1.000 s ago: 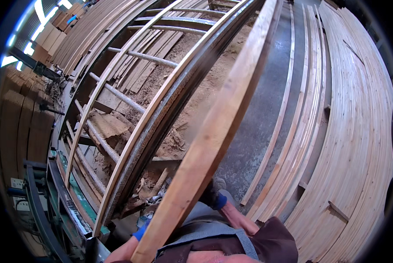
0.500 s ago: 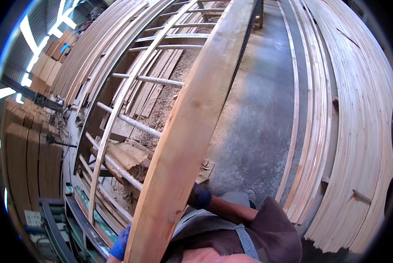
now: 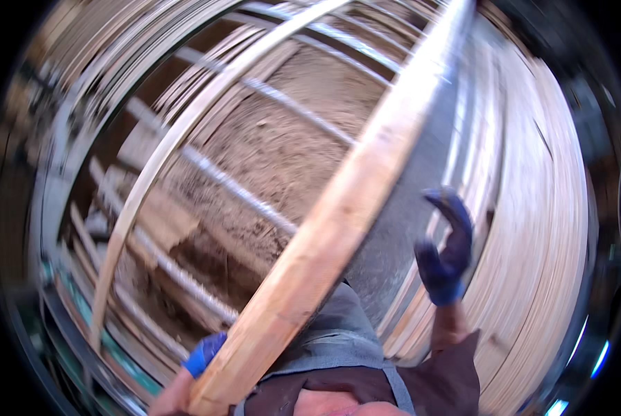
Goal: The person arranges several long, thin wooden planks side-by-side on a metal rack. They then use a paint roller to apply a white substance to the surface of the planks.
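A long, thick wooden beam [image 3: 328, 239] runs slantwise from near my body to the far upper right, along the right side of the rollers. Close to its near end, my left hand [image 3: 206, 353], in a blue glove, grips the beam's left side; some of its fingers are hidden. My right hand [image 3: 447, 248], in a dark blue glove, is raised in the air to the right of the beam. Its thumb and fingers are spread in a curve with nothing between them.
Metal rollers [image 3: 244, 194] form an open frame left of the beam, with a thin wooden strip [image 3: 165, 149] lying across them. Sawdust [image 3: 276, 132] and wood scraps cover the ground underneath. Long stacked boards [image 3: 532, 208] lie on the right.
My right hand has come off the beam and moved up and right, opening. The beam now shows a narrower face. My left hand stays near its end, while the whole view has shifted.
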### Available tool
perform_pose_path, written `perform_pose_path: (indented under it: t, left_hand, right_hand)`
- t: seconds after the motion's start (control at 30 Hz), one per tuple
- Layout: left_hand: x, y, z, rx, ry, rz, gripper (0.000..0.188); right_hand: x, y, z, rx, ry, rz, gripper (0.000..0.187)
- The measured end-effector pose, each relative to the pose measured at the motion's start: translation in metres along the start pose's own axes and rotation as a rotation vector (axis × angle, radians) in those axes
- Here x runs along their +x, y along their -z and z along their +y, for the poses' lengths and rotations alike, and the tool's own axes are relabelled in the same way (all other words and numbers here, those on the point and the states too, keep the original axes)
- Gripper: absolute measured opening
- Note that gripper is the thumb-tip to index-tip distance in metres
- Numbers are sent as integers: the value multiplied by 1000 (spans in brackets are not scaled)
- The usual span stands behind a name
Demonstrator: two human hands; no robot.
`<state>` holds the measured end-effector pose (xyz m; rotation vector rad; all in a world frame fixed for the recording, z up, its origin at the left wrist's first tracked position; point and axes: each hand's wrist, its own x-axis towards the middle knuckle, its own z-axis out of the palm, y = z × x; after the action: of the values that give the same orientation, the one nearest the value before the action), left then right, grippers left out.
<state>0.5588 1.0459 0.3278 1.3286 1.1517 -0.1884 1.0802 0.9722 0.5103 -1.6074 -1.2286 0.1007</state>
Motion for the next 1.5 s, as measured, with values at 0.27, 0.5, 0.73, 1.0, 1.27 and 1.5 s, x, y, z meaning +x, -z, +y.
perform_pose_path:
  t: [0.27,0.5,0.73,1.0,1.27,1.5]
  left_hand:
    - [-98,62,198,813,-566,1022,23]
    - [-129,-124,213,80,-435,678,38]
    - [7,-155,163,527,-378,1407,38]
    - [-5,-162,163,584,-339,1463,46]
    - [-36,-135,193,785,-258,1104,120]
    - [-17,-131,182,895,-115,875,90]
  right_hand:
    - [71,-97,-32,-164,816,-1147,74]
    - [88,-141,-31,-99,912,-1219,69]
    - [96,-263,117,-159,616,-1414,55]
    - [109,-261,116,-118,600,-1610,89]
    - [84,-228,87,-546,1073,-1494,118]
    - [78,-240,103,-439,1155,-1327,111]
